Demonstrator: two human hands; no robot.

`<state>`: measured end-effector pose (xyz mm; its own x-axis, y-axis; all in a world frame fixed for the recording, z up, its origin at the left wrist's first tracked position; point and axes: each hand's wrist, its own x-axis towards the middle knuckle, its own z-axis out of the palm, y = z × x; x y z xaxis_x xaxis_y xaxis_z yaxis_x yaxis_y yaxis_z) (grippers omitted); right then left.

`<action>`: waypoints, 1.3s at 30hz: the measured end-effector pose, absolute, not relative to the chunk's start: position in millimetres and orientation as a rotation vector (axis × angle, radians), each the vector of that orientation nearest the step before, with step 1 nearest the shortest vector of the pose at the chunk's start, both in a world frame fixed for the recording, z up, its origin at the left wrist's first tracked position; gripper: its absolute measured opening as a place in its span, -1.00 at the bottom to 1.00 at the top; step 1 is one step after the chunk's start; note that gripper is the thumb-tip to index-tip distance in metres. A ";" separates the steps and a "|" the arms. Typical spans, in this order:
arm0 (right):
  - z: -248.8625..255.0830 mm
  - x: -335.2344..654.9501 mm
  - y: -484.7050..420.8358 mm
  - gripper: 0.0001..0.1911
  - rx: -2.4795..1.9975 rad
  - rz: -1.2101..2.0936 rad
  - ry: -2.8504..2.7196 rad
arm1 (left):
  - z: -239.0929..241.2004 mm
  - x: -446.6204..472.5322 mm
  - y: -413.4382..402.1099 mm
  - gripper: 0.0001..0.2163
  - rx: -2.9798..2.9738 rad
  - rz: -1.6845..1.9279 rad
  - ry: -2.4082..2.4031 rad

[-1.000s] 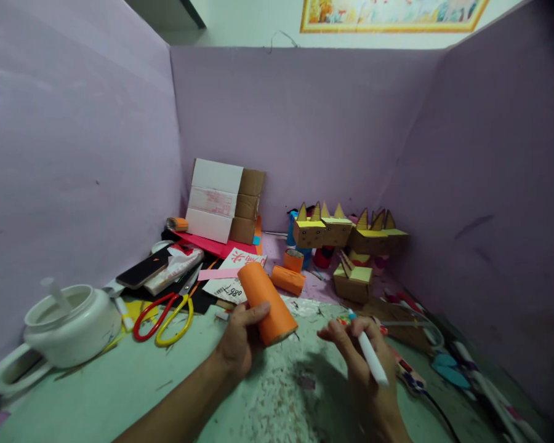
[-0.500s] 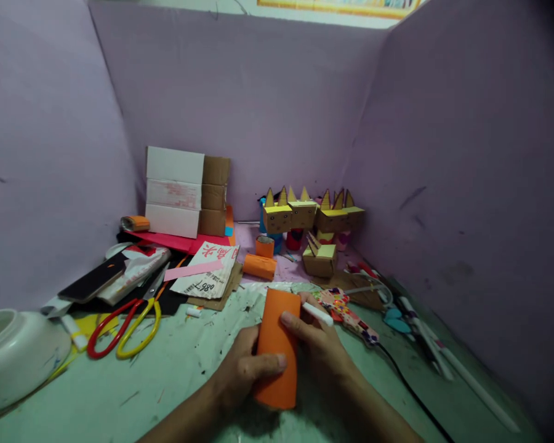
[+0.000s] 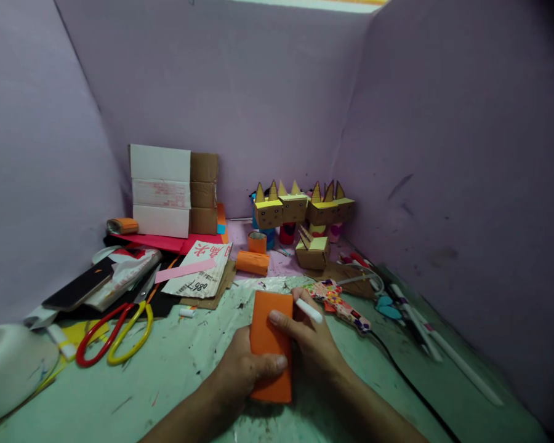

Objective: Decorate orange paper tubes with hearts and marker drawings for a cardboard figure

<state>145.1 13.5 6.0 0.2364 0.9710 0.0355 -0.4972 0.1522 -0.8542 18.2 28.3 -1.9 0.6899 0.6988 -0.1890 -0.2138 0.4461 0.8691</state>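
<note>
An orange paper-covered tube [image 3: 268, 335] lies lengthwise on the green table in front of me. My left hand [image 3: 240, 372] grips its near end, thumb across the top. My right hand [image 3: 310, 341] presses fingers on the tube's right side and also holds a white pen-like stick [image 3: 308, 311] between its fingers. Both hands are closed around what they hold.
Red and yellow scissors [image 3: 113, 335] lie to the left, a white pot [image 3: 9, 363] at the far left. Paper scraps, cardboard boxes [image 3: 173, 191], small orange tubes [image 3: 253, 263] and cardboard figures [image 3: 300, 209] crowd the back. A patterned glue gun [image 3: 339, 304] with a black cord lies to the right. Purple walls enclose the table.
The orange tube went from raised in my left hand to lying flat on the table. My right hand came over with the white stick and now presses on the tube. The view swung right.
</note>
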 end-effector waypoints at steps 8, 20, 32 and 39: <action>5.6 147.6 13.2 -0.53 -0.930 1.115 -0.735 | -7.5 19.8 23.9 -0.39 0.934 0.626 0.661; 14.8 182.4 17.3 -0.50 -1.033 0.886 -0.712 | 0.8 19.2 33.8 -0.55 0.744 0.671 0.785; 3.9 154.8 20.2 -0.52 -1.090 1.137 -0.829 | -2.6 20.7 31.6 -0.44 0.894 0.628 0.685; 4.5 151.3 15.2 -0.49 -0.994 1.186 -0.744 | -2.0 20.9 29.1 -0.48 0.915 0.582 0.670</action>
